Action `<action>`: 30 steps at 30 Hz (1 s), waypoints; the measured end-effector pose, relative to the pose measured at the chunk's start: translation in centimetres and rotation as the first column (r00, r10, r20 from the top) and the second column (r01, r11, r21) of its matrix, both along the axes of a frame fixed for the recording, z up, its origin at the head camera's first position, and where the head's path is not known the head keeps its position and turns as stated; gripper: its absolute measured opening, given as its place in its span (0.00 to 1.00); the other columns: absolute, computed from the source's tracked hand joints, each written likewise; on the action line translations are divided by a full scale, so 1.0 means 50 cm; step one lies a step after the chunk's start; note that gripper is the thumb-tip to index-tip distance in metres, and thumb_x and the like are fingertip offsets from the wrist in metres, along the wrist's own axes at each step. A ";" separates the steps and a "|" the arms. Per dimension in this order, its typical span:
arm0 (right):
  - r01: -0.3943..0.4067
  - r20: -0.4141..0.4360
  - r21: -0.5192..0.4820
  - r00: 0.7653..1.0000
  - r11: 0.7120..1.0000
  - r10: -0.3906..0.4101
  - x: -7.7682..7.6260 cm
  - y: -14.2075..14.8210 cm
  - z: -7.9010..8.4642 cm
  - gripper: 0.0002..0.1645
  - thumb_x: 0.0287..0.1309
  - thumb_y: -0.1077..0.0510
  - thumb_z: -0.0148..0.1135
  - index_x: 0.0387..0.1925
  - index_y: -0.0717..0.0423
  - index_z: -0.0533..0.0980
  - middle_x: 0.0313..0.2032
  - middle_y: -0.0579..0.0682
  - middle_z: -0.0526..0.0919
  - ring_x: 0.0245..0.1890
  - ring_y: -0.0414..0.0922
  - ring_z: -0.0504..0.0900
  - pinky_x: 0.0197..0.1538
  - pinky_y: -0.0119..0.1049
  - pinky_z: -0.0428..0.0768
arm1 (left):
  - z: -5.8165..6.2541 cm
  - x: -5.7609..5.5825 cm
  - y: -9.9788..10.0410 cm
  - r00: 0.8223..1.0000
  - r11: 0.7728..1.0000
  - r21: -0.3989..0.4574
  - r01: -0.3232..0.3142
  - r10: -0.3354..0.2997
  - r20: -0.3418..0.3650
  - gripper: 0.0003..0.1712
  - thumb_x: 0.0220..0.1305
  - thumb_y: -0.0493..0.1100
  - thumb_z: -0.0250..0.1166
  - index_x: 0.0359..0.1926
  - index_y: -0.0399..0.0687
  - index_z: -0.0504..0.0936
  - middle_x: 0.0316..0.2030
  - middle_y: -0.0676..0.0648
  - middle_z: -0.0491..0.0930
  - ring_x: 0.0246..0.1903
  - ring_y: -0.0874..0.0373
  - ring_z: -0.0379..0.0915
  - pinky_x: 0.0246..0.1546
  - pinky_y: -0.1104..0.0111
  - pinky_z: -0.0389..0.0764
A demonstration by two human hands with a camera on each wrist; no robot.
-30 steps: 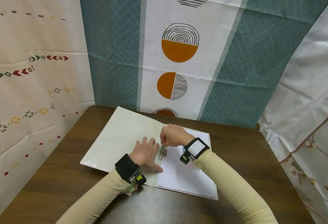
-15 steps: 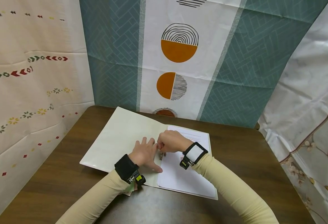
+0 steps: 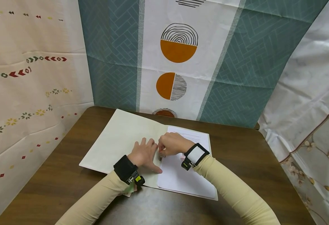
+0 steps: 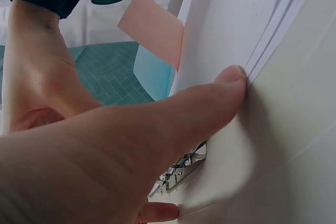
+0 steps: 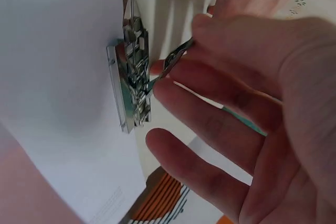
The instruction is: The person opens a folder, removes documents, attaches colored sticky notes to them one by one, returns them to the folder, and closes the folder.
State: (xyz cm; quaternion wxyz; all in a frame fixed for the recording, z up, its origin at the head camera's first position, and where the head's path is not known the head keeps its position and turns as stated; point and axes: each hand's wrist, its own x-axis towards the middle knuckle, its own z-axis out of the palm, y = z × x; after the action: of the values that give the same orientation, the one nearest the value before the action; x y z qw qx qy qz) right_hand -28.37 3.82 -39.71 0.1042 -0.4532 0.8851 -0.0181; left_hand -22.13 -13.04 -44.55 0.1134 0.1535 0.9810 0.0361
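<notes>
A white folder (image 3: 119, 134) lies spread open on the table, with a stack of white papers (image 3: 184, 178) on its right side. My left hand (image 3: 145, 154) rests with fingers spread on the folder beside the spine. Its thumb (image 4: 210, 95) presses next to the paper edges in the left wrist view. A metal clip (image 5: 134, 61) sits at the inner edge of the stack. My right hand (image 3: 173, 144) pinches the clip's lever (image 5: 176, 59) between thumb and index finger, and the lever stands out at an angle. The other right fingers are loosely bent nearby.
Pink (image 4: 152, 27) and blue sticky tabs (image 4: 152, 72) stick out from the papers. Small green and pink slips (image 3: 130, 189) show under the left wrist. The brown table (image 3: 246, 162) extends around the folder, and a patterned cloth (image 3: 178, 90) hangs behind it.
My right hand has moved slightly down toward me while holding the lever, uncovering printed lines on the top sheet. The left hand stays in place on the folder.
</notes>
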 end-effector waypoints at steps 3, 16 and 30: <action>0.004 0.016 0.015 1.000 1.000 -0.004 0.001 0.000 0.001 0.05 0.67 0.55 0.80 0.33 0.46 0.91 0.35 0.41 0.92 0.34 0.36 0.82 0.40 0.35 0.80 | -0.004 -0.004 0.000 1.000 1.000 -0.007 -0.005 0.005 0.014 0.66 0.48 0.81 0.82 0.76 0.45 0.76 0.74 0.43 0.73 0.69 0.41 0.68 0.63 0.43 0.78; 0.026 0.039 -0.031 0.999 0.999 -0.025 -0.006 0.006 -0.015 0.06 0.69 0.54 0.78 0.35 0.49 0.91 0.36 0.42 0.92 0.37 0.39 0.84 0.40 0.37 0.81 | 0.000 -0.001 -0.001 1.000 1.000 -0.009 -0.006 0.006 0.007 0.67 0.47 0.81 0.82 0.77 0.44 0.75 0.75 0.42 0.72 0.69 0.40 0.68 0.62 0.42 0.79; 0.045 0.030 -0.039 0.999 0.998 -0.044 0.005 0.015 -0.034 0.05 0.67 0.54 0.80 0.34 0.48 0.91 0.38 0.43 0.91 0.35 0.38 0.81 0.38 0.35 0.79 | -0.035 -0.017 0.009 1.000 1.000 0.024 -0.011 0.011 0.002 0.70 0.47 0.85 0.80 0.78 0.44 0.73 0.74 0.41 0.72 0.69 0.38 0.67 0.64 0.37 0.80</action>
State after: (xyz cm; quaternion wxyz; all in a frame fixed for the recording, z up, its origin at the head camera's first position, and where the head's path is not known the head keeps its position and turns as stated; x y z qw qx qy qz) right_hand -28.13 4.59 -41.42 0.1078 -0.4349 0.8929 -0.0445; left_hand -22.99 -12.60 -46.28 0.1124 0.1495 0.9812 0.0484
